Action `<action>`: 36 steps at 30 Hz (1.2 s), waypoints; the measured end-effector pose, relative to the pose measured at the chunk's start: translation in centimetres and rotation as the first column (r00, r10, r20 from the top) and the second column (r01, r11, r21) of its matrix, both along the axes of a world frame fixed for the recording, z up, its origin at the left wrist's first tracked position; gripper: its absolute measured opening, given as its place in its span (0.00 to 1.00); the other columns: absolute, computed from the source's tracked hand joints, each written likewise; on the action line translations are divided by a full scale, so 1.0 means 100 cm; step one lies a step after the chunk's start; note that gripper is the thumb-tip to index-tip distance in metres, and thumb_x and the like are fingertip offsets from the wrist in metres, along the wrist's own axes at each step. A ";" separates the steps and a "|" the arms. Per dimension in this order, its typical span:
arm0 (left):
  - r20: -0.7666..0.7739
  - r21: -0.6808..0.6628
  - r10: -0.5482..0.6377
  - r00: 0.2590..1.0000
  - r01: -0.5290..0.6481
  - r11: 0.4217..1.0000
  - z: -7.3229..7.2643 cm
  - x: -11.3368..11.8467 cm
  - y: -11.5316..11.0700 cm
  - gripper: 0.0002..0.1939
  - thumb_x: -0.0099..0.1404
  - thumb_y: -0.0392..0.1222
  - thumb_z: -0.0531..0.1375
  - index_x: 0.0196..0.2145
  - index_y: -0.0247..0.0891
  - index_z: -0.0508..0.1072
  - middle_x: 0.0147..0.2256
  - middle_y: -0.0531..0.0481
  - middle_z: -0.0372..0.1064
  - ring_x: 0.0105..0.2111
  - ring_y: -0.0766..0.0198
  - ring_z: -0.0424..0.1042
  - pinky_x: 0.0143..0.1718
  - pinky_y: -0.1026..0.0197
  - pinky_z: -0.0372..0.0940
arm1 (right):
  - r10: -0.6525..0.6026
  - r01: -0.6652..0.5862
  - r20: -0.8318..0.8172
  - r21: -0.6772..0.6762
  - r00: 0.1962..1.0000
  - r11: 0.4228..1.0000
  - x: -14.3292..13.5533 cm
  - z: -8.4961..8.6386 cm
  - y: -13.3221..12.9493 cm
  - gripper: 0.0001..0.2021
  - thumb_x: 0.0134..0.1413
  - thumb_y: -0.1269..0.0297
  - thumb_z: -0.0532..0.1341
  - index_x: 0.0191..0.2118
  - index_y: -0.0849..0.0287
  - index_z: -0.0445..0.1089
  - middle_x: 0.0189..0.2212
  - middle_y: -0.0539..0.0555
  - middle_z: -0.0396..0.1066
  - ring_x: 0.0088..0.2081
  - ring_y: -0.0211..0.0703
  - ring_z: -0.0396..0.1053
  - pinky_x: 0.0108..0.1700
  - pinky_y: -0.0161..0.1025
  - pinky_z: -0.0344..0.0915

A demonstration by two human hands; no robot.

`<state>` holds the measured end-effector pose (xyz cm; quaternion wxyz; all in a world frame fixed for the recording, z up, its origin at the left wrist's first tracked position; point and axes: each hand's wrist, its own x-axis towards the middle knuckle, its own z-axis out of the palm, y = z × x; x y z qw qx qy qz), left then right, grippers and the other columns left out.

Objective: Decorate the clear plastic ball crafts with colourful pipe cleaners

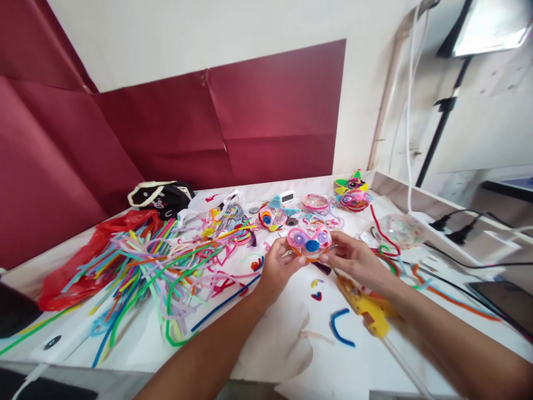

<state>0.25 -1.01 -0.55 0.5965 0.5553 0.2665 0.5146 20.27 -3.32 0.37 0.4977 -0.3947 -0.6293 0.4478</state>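
Between my two hands is a clear round craft ball trimmed with pipe cleaners; it has a pink band, two purple eye-like discs, a blue oval in the middle and orange along the bottom. My left hand grips its left side, with the thumb at the lower edge. On the opposite side, my right hand holds it with fingers and thumb. Beneath my right forearm lies a yellow glue gun. A bent blue pipe cleaner and a small red and blue heart rest on the white paper below.
A heap of colourful pipe cleaners spreads over the left, partly on a red plastic bag. Finished-looking decorated balls stand at the back. A clear ball, black cables and a power strip are at right.
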 end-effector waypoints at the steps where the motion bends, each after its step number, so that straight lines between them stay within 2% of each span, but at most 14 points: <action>1: 0.003 -0.006 0.001 1.000 -0.001 1.000 0.000 0.000 0.000 0.22 0.55 0.41 0.70 0.44 0.37 0.66 0.45 0.45 0.71 0.44 0.56 0.75 0.46 0.52 0.71 | 0.003 -0.003 -0.001 -0.007 1.000 1.000 0.001 0.000 0.000 0.23 0.50 0.53 0.69 0.48 0.57 0.68 0.37 0.52 0.73 0.33 0.41 0.69 0.35 0.38 0.67; 8: 0.024 -0.005 -0.037 0.999 0.037 0.999 -0.001 -0.001 -0.001 0.22 0.55 0.41 0.70 0.45 0.38 0.67 0.46 0.45 0.72 0.47 0.53 0.74 0.49 0.49 0.69 | 0.047 -0.051 -0.061 -0.058 0.997 0.997 0.005 0.008 0.002 0.25 0.42 0.52 0.74 0.44 0.56 0.68 0.32 0.51 0.72 0.32 0.42 0.70 0.34 0.38 0.67; 14: 0.080 -0.023 -0.062 0.995 0.064 0.998 0.006 -0.001 -0.005 0.21 0.55 0.41 0.70 0.44 0.37 0.68 0.44 0.46 0.72 0.43 0.56 0.75 0.47 0.51 0.70 | 0.147 -0.174 -0.201 -0.125 0.968 0.977 0.003 0.021 0.000 0.21 0.44 0.62 0.74 0.44 0.56 0.69 0.38 0.51 0.73 0.39 0.41 0.71 0.41 0.37 0.67; 19: 0.109 -0.029 -0.065 0.992 0.068 0.997 0.007 -0.001 -0.004 0.22 0.54 0.41 0.71 0.43 0.37 0.67 0.44 0.46 0.72 0.43 0.55 0.75 0.46 0.50 0.71 | 0.129 -0.164 -0.241 -0.128 0.962 0.978 -0.003 0.029 0.002 0.21 0.40 0.65 0.74 0.42 0.56 0.70 0.35 0.48 0.72 0.33 0.37 0.69 0.37 0.35 0.66; 25: 0.102 -0.036 -0.102 0.990 0.106 0.994 0.009 -0.003 -0.003 0.23 0.54 0.40 0.70 0.45 0.38 0.67 0.45 0.46 0.72 0.44 0.55 0.75 0.48 0.48 0.70 | 0.122 -0.159 -0.246 -0.137 0.962 0.978 -0.003 0.034 0.005 0.21 0.38 0.66 0.74 0.41 0.57 0.71 0.34 0.49 0.71 0.37 0.40 0.69 0.43 0.38 0.65; 29: 0.131 -0.072 -0.119 0.984 0.129 0.989 0.009 -0.005 0.000 0.24 0.55 0.40 0.69 0.47 0.41 0.67 0.46 0.46 0.71 0.47 0.53 0.74 0.49 0.46 0.69 | 0.086 -0.124 -0.242 -0.148 0.967 0.981 0.006 0.033 0.005 0.19 0.40 0.65 0.74 0.40 0.56 0.70 0.32 0.48 0.69 0.32 0.36 0.65 0.34 0.33 0.62; 32: 0.070 -0.083 -0.066 0.995 0.072 0.994 0.006 -0.006 0.004 0.23 0.54 0.42 0.69 0.46 0.40 0.67 0.44 0.45 0.71 0.46 0.52 0.75 0.48 0.46 0.70 | 0.061 -0.101 -0.248 -0.149 0.967 0.984 0.013 0.033 0.003 0.19 0.40 0.65 0.74 0.40 0.55 0.70 0.32 0.48 0.68 0.32 0.36 0.64 0.32 0.32 0.60; 36: -0.125 -0.017 0.098 0.987 -0.101 0.995 0.000 -0.010 0.015 0.18 0.60 0.53 0.62 0.39 0.36 0.69 0.36 0.44 0.72 0.34 0.57 0.77 0.35 0.54 0.72 | 0.033 -0.080 -0.253 -0.178 0.967 0.981 0.023 0.032 -0.004 0.19 0.42 0.63 0.74 0.40 0.54 0.69 0.31 0.48 0.67 0.31 0.35 0.63 0.33 0.32 0.61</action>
